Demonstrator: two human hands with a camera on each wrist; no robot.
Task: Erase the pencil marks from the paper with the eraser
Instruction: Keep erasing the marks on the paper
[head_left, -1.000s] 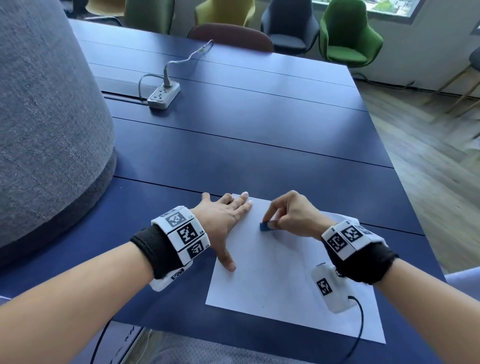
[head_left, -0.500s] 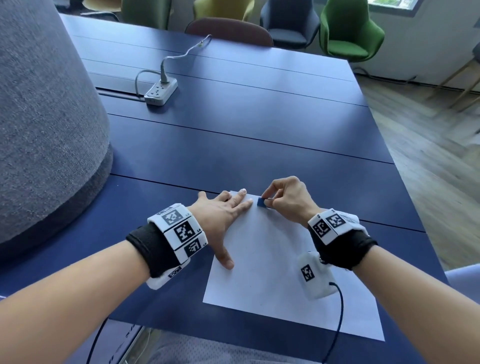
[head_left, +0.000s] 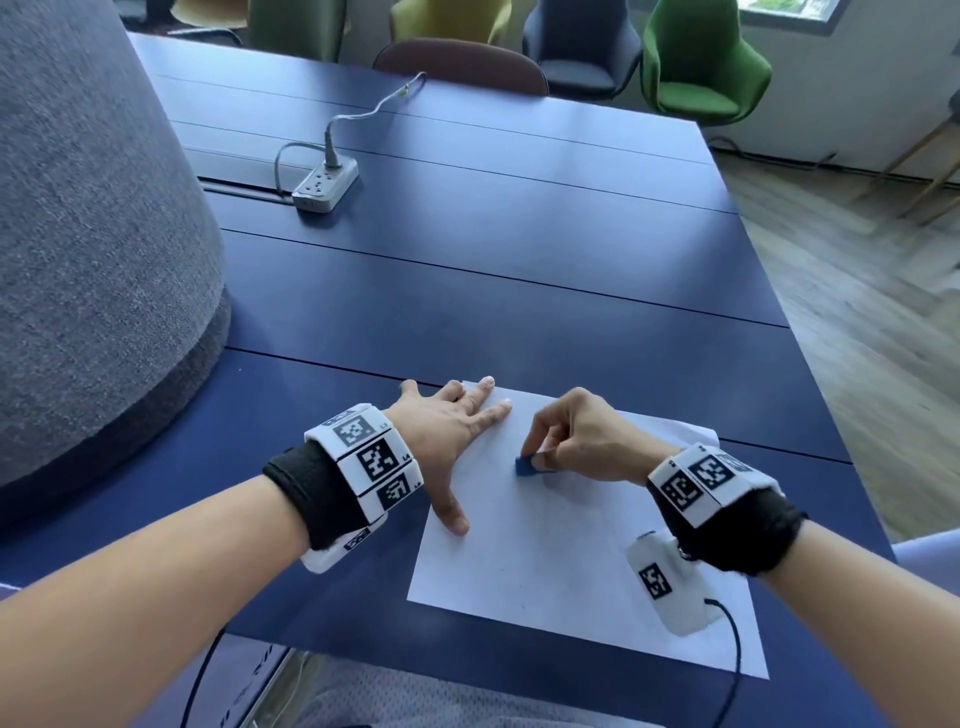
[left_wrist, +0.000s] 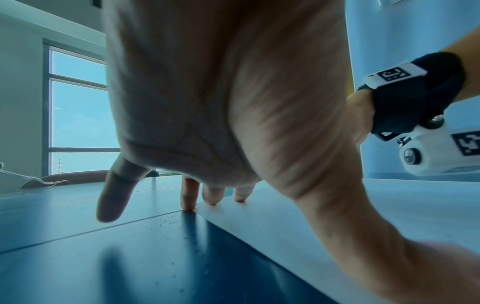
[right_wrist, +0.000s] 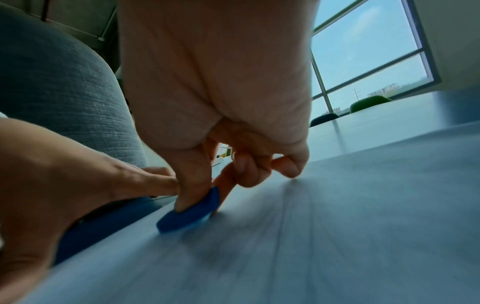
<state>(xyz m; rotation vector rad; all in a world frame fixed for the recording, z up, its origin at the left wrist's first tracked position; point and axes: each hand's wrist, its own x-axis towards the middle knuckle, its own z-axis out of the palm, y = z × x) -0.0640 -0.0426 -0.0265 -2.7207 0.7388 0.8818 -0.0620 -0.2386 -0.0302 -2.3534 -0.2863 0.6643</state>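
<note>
Since half a sec ago, right hand (head_left: 582, 441) is sliding the eraser (head_left: 529, 465) from paper's far edge toward mid-sheet. Largest first: paper (head_left: 561, 561), lying flat on table (head_left: 519, 291), is looking thin, light, prone to creasing, so left hand (head_left: 452, 441), fingers straight and spread, is pressing its left edge. Eraser, small and probably rubbery w/ good grip, is being pinched by its sides.

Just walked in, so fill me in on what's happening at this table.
A person is rubbing a sheet of white paper with a small blue eraser, pinched in the right hand and pressed to the upper part of the sheet. The left hand lies flat, fingers spread across the paper's left edge to hold it down on the blue table. No pencil marks are clearly visible.
</note>
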